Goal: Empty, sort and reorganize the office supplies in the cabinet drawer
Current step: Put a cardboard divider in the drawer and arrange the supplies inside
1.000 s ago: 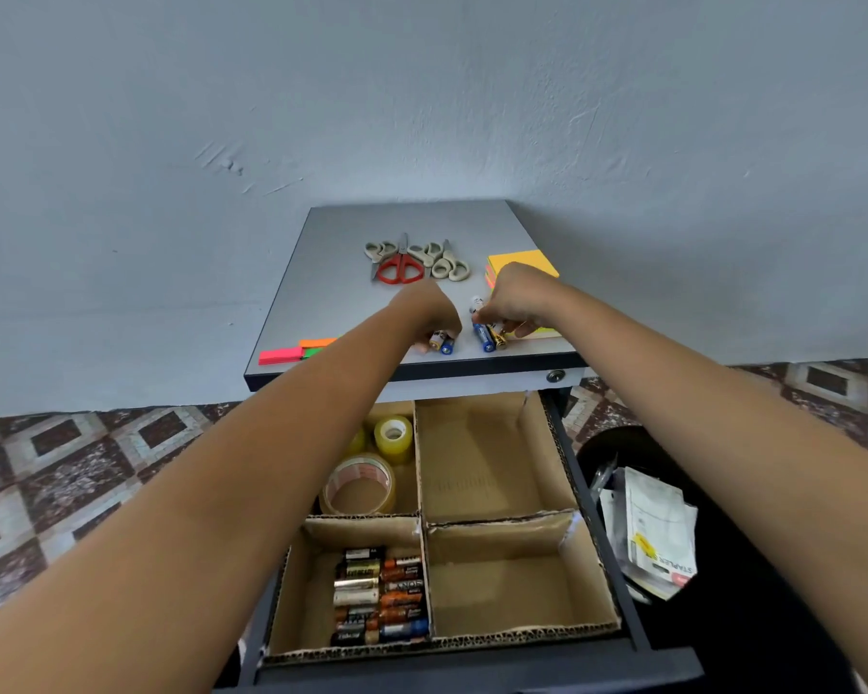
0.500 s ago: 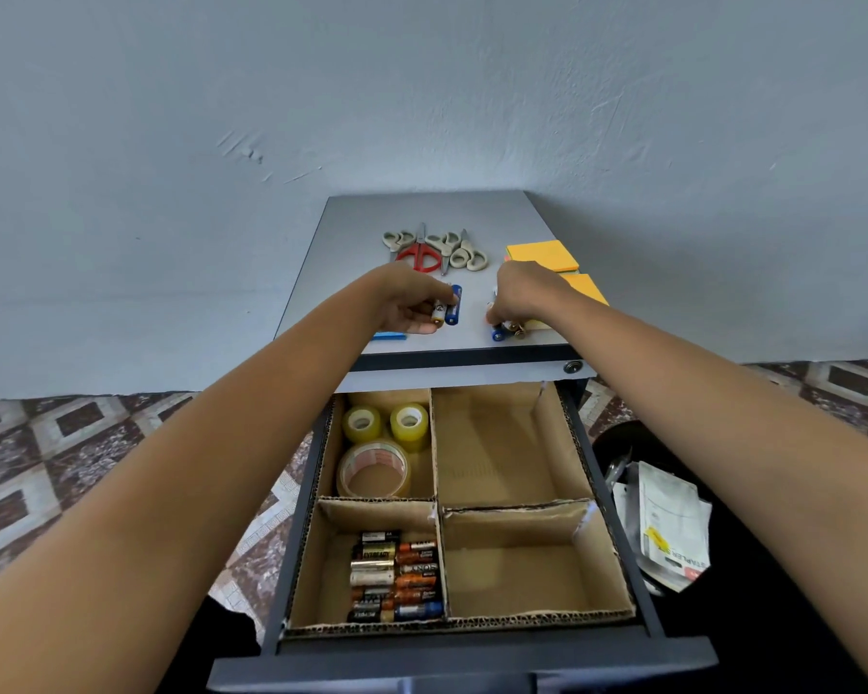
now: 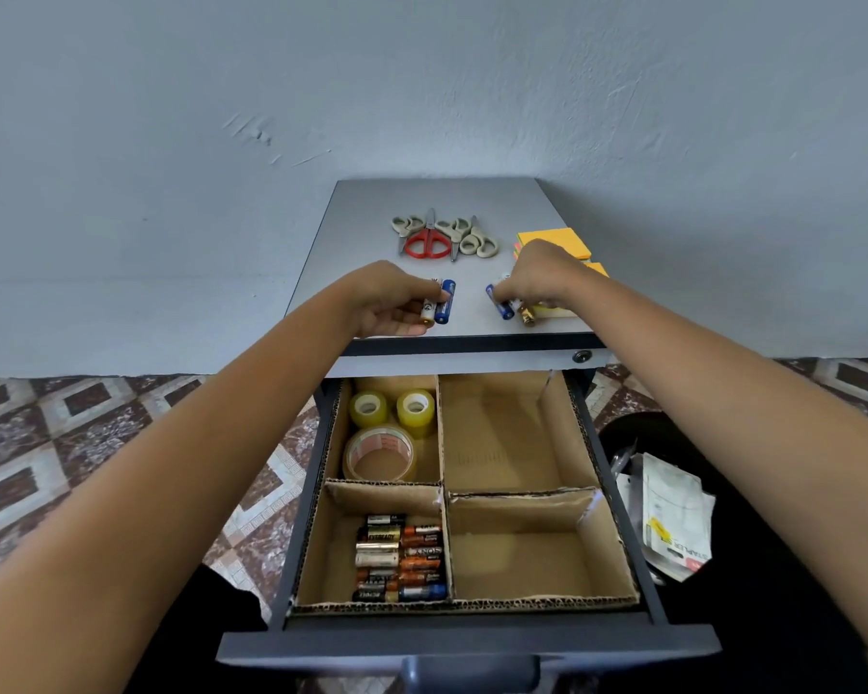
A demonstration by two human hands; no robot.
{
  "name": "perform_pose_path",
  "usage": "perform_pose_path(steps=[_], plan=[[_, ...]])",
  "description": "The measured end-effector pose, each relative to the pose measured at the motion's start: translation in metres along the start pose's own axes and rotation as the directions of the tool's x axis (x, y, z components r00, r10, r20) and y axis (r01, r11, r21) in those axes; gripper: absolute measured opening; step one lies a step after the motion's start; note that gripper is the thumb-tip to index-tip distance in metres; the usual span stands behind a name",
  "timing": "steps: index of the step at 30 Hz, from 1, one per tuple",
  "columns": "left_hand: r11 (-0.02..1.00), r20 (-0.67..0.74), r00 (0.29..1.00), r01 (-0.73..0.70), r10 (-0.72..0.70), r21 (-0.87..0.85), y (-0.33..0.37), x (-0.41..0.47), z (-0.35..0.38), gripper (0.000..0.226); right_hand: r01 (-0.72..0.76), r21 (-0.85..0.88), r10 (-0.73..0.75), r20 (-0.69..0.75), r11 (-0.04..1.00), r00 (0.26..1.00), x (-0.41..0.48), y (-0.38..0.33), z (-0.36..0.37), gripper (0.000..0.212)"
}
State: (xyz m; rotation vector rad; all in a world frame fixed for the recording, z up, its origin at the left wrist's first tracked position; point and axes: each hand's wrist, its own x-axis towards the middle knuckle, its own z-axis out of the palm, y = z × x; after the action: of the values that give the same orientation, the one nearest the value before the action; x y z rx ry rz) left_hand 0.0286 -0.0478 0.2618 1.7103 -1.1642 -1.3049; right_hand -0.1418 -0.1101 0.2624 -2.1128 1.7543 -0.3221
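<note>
Grey counter (image 3: pixel 437 197) edge, front: the left hand (image 3: pixel 389 303) has its fingers (image 3: pixel 422 292) curled round two batteries (image 3: pixel 437 308), the right hand (image 3: pixel 537 280) pinches a blue battery (image 3: pixel 503 305), a strip of bare top between them. Scissors (image 3: pixel 442 237) and sticky notes (image 3: pixel 554 242) lie behind, toward the wall (image 3: pixel 422 92). Below, the open drawer (image 3: pixel 467 643) holds tape rolls (image 3: pixel 384 433) rear left and stored batteries (image 3: pixel 402 558) front left, its right compartments (image 3: pixel 512 443) showing bare cardboard, patterned floor (image 3: pixel 71 433) alongside.
</note>
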Motion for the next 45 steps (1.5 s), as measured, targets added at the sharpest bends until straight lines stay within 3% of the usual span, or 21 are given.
perform_pose_path(steps=[3,7,11,14,17,22,26,31,41,45], plan=[[1.0,0.045,0.999,-0.007,0.007,-0.004,-0.01,-0.013,-0.004,0.008,0.003,0.249,-0.001,-0.006,0.968,1.0,-0.012,-0.004,-0.004,0.034],[1.0,0.147,0.989,-0.003,0.0,0.026,-0.037,-0.032,-0.009,0.011,0.003,0.554,-0.028,0.037,0.832,0.999,-0.04,-0.007,0.008,0.03],[0.972,0.294,0.95,0.037,-0.106,0.231,-0.083,-0.047,-0.013,0.012,-0.017,0.651,-0.079,0.117,0.759,0.99,-0.079,-0.004,0.038,0.019],[0.918,0.35,0.916,0.046,-0.196,0.394,-0.117,-0.05,-0.014,0.022,-0.053,0.631,-0.086,0.189,0.774,0.978,-0.101,0.003,0.065,0.018],[0.813,0.422,0.869,-0.04,-0.258,0.581,-0.139,-0.048,-0.012,0.019,-0.072,0.604,-0.099,0.246,0.794,0.964,-0.116,0.01,0.088,0.017],[0.496,0.541,0.726,-0.313,-0.425,0.81,-0.146,-0.04,0.0,0.02,-0.114,0.598,-0.094,0.305,0.793,0.948,-0.126,0.019,0.109,0.019],[0.215,0.546,0.636,-0.523,-0.546,0.825,-0.153,-0.03,0.014,0.024,-0.116,0.614,-0.113,0.321,0.781,0.94,-0.127,0.024,0.114,0.023],[0.066,0.529,0.578,-0.634,-0.622,0.77,-0.169,-0.018,0.02,0.022,-0.15,0.622,-0.094,0.341,0.769,0.935,-0.125,0.023,0.12,0.017],[0.051,0.59,0.537,-0.713,-0.603,0.7,-0.183,-0.014,0.02,0.026,-0.205,0.629,-0.076,0.39,0.75,0.918,-0.108,0.02,0.14,0.017],[-0.033,0.611,0.508,-0.784,-0.607,0.62,-0.183,-0.017,0.019,0.029,-0.195,0.635,-0.106,0.403,0.748,0.909,-0.105,0.017,0.143,0.016]])
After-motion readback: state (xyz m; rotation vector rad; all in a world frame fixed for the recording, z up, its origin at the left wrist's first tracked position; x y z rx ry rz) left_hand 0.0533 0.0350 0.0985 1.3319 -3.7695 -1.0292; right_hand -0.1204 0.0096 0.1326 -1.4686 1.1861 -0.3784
